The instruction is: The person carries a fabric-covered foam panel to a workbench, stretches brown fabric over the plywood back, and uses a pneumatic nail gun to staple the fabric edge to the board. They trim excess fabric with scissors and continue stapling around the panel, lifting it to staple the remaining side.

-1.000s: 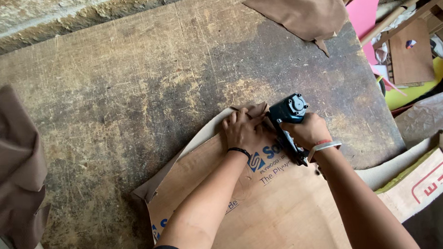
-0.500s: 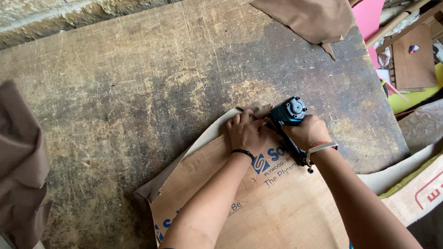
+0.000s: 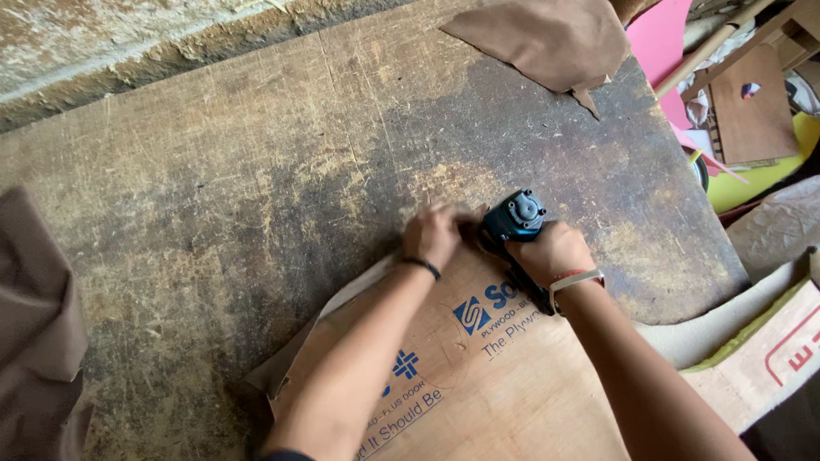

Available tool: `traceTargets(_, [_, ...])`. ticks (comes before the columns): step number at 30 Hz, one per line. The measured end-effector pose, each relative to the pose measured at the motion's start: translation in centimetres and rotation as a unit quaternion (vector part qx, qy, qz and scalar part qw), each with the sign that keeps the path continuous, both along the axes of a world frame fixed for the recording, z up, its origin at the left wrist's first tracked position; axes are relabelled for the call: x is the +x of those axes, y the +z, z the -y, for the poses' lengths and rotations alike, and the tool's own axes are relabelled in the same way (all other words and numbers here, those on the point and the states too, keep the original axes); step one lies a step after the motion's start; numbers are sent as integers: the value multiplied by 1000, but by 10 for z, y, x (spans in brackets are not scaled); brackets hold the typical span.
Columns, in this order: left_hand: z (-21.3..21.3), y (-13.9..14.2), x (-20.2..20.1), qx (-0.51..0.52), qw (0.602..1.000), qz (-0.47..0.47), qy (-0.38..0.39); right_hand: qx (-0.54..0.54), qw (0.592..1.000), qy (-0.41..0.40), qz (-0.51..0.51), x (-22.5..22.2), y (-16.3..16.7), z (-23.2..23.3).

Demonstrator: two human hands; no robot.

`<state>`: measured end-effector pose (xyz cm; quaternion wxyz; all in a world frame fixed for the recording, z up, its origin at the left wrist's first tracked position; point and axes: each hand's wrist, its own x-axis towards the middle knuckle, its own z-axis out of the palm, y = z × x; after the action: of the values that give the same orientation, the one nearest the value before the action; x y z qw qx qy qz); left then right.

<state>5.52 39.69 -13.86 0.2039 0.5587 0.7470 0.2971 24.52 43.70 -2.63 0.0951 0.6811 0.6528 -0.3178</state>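
Plywood panel (image 3: 523,389), fabric-edged, on the desk (image 3: 248,188): the right hand (image 3: 550,254), fingers clenched on the blue staple gun (image 3: 515,216), has edged leftward beside the left hand (image 3: 435,236), which presses flat, grasping nothing.

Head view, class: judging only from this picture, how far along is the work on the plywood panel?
Done: brown sheet already lies under the plywood panel, its edge folded up at the left. In hand: the right hand presses a blue tool at the panel's top edge, while the left hand holds the sheet beside it. Left: the rest of the edge; whether it is fastened cannot be seen.
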Motion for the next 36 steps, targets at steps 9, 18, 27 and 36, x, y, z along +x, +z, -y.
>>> traceTargets(9, [27, -13, 27, 196, 977, -65, -61, 33, 999, 14, -28, 12, -9, -10])
traceTargets(18, [67, 6, 54, 88, 986, -99, -105, 82, 990, 88, -71, 13, -3, 3])
traceTargets(27, [70, 13, 49, 33, 985, -116, -126, 52, 995, 79, 8, -9, 6, 16])
traceTargets(36, [73, 18, 46, 88, 990, -63, -93, 28, 999, 23, -3, 26, -9, 23])
